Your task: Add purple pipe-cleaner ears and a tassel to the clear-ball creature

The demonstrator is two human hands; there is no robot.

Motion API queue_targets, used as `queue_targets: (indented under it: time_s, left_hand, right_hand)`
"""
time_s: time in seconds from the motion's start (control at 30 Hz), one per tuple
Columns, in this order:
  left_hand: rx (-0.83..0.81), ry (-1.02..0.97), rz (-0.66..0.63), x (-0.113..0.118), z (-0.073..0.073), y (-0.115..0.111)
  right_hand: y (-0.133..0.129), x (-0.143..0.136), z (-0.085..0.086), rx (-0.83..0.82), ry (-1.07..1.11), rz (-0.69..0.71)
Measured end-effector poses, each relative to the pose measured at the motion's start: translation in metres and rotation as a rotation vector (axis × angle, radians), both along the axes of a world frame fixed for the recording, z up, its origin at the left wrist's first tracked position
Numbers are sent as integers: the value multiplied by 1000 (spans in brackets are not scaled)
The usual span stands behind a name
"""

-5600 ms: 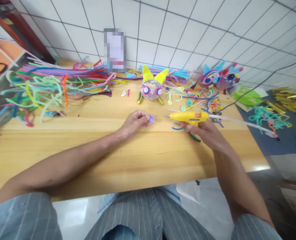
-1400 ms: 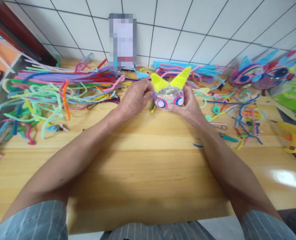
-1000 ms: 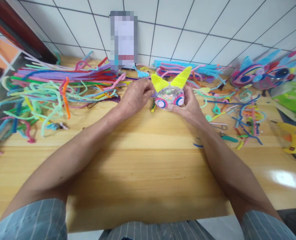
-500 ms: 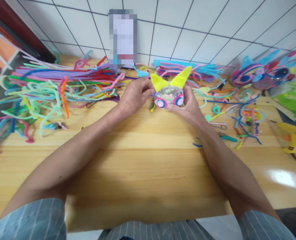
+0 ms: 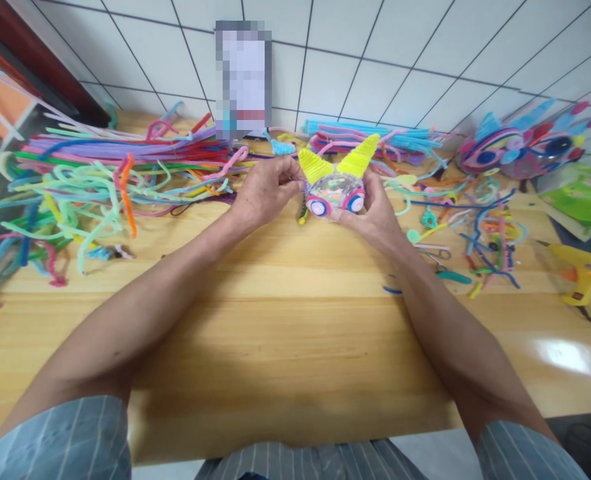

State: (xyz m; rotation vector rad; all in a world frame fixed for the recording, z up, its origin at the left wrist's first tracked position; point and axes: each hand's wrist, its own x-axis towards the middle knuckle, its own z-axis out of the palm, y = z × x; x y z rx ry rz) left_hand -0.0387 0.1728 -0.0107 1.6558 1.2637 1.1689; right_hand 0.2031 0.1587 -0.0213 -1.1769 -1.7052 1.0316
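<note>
- Near the middle of the frame, just above centre, is the toy (image 5: 336, 187), a shiny clear ball with yellow ears (image 5: 358, 157) and two round eyes (image 5: 317, 207). Its front faces the person, perhaps so both sides are easy to reach.
- The right hand (image 5: 372, 210) is half open and curled around the toy's right side, thumb in front and fingers behind. It likely grips this way so the toy does not tip or roll.
- The left hand (image 5: 271, 190) is almost closed, with its fingertips pinched at the toy's left side. It looks to have hold of a small purple bit (image 5: 306, 189), maybe to press it on there.
- Below that spot a yellow and dark foot (image 5: 302, 215) sticks out. I cannot tell if the toy rests on the table (image 5: 255, 320) or is lifted a little.
- At the right edge, the glue gun (image 5: 588, 270) is apart from both hands, perhaps so its tip touches nothing.
- Fuzzy sticks (image 5: 82, 193) fill the left side, and scraps (image 5: 505, 230) and scissors (image 5: 442, 252) lie right of the toy, maybe pushed aside for elbow room.
- Toward the upper right, other toys (image 5: 490, 150) sit by the wall (image 5: 375, 60), likely out of the way.
</note>
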Motion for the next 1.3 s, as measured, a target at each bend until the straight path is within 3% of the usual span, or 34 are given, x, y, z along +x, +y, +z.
queue_targets:
  time_s: [0.53,0.87,1.3]
  left_hand:
    - [128,-81,-56,1,-16,8]
    - [92,-150,-146,-3,-18,10]
    - [-53,-91,-193,-17,-21,14]
  right_hand:
    - [5,4,-13,94,17,29]
    - [4,4,-14,109,13,10]
    - [4,3,-13,105,6,3]
